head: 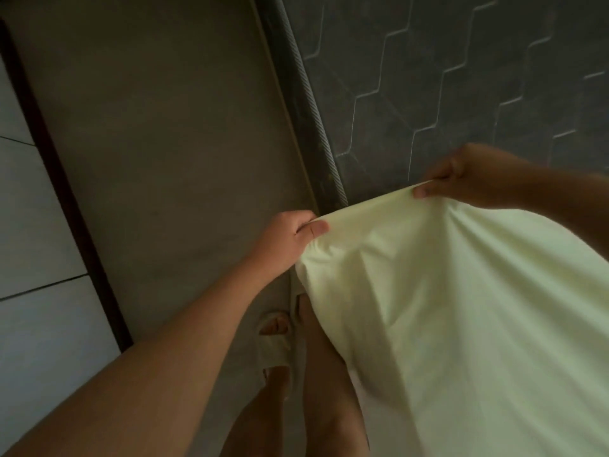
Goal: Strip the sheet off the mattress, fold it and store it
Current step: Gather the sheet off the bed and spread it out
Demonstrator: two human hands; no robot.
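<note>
Beside the bed, over a grey floor, we hold the sheet up by its top edge, one hand at each end of a short stretched span. Our left hand pinches the pale yellow-green cloth between thumb and curled fingers, the thumb lying flat on the near face of the fabric. Our right hand grips the same edge farther right and higher in the picture, fingers folded over the hem and the thumb tip pressed on the cloth just below them. Between the two hands the edge runs taut and slants upward to the right.

From that edge the sheet hangs toward us in broad soft folds, filling the lower right of the view and hiding most of our right leg. It is off the mattress where we can see it — the dark quilted top with its pale zigzag stitching lies bare behind our right hand, and a ribbed grey piping runs along its side edge.

Below the left hand our feet stand on the floor close to the bed; the left one wears a light open-toed sandal, with the toes showing. At far left, a dark strip borders light tiles crossed by thin dark joints.
</note>
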